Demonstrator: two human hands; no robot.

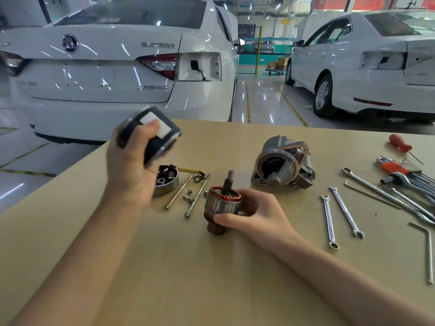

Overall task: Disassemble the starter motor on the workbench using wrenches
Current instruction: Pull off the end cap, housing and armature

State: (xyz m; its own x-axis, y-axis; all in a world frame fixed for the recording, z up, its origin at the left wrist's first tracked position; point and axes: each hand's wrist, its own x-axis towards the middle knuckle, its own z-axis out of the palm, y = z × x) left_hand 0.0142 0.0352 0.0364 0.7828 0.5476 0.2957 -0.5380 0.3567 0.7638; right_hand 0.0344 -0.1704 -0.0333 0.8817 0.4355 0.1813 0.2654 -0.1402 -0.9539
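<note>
1. Head view shows the left hand (131,165) raised above the workbench (164,267), fingers and thumb wrapped round the black motor casing (150,132), which is blurred and tilted.
2. The right hand (249,215) grips the copper-wound rotor (222,204) by its iron body, shaft pointing up, lower end touching or just above the bench; I cannot tell which.
3. Casing and rotor are now apart, so the step in hand looks like setting both down.
4. Lay the casing on its side near the round end cap (166,182), clear of the two long bolts (188,195) and small screws (188,195), so nothing rolls or scatters.
5. Lay the rotor down gently, keeping fingers off the copper windings.
6. The grey nose housing (282,163) lies well to the right; the wrenches (339,217) lie beyond it, untouched.
</note>
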